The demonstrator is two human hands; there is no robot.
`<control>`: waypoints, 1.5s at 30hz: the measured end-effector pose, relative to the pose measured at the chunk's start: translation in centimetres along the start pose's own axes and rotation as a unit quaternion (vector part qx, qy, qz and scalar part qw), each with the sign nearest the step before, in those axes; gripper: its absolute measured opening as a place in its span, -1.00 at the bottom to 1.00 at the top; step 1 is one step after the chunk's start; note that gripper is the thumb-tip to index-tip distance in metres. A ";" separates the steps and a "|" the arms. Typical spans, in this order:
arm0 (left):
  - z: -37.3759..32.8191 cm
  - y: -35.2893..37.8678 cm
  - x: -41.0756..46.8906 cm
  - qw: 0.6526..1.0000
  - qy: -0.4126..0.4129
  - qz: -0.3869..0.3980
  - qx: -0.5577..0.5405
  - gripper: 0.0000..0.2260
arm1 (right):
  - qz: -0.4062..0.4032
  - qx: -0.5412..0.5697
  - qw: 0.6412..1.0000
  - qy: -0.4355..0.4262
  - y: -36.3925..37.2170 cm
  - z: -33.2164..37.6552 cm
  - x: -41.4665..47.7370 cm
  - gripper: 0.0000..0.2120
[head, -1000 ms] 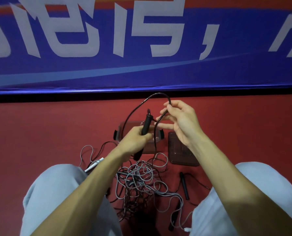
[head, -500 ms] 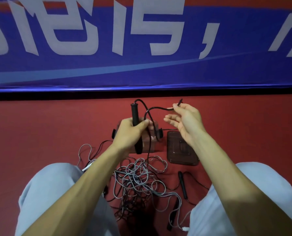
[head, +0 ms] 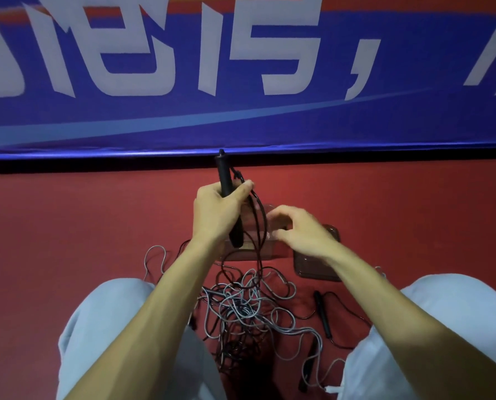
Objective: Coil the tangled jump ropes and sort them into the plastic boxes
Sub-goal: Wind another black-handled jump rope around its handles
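Rope (head: pixel 259 223) hangs from the handle (head: pixel 225 180) gripped by the left hand (head: pixel 216 210). Right hand (head: pixel 298 230) curls blurred fingers, hold unclear; best wind even loops.

Red floor (head: pixel 67 226), far edge met by a blue banner (head: pixel 414 125). At centre lies a tangle of grey and black jump ropes (head: pixel 241 307). Beyond it sit a clear plastic box (head: pixel 270 251) and a brown-tinted box (head: pixel 313 268), with a black handle (head: pixel 323 316) at right.

The head-worn camera is looking down, close over the red floor (head: pixel 67 226). It is facing a blue white-lettered banner (head: pixel 241 125).
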State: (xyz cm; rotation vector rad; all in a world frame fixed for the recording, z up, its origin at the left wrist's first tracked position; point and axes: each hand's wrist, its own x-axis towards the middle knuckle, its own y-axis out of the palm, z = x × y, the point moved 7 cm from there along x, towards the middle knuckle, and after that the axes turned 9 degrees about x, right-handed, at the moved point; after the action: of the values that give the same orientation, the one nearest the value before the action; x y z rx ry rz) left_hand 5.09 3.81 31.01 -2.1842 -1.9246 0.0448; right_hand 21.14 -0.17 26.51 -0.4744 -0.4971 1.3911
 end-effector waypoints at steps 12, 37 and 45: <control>-0.5 -0.2 -0.3 0.995 -0.031 0.029 -0.086 -0.87 | 0.054 0.256 0.964 -0.037 1.6 2.8 -0.8 -0.74; -3.4 1.3 -1.6 0.877 -0.012 0.107 -0.468 -0.87 | -0.134 0.024 0.966 -0.221 -1.1 5.0 -1.8 -0.95; -3.6 0.7 -1.3 0.871 -0.005 0.110 -0.478 -0.87 | -0.132 -0.002 0.979 -0.156 -0.1 3.1 -0.9 -0.87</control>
State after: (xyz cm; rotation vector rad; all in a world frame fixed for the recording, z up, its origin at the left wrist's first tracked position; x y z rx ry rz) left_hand 6.27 1.95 34.21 -2.9538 -1.8935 -1.0806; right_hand 19.33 -1.01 29.06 -0.1814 -0.7896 1.2104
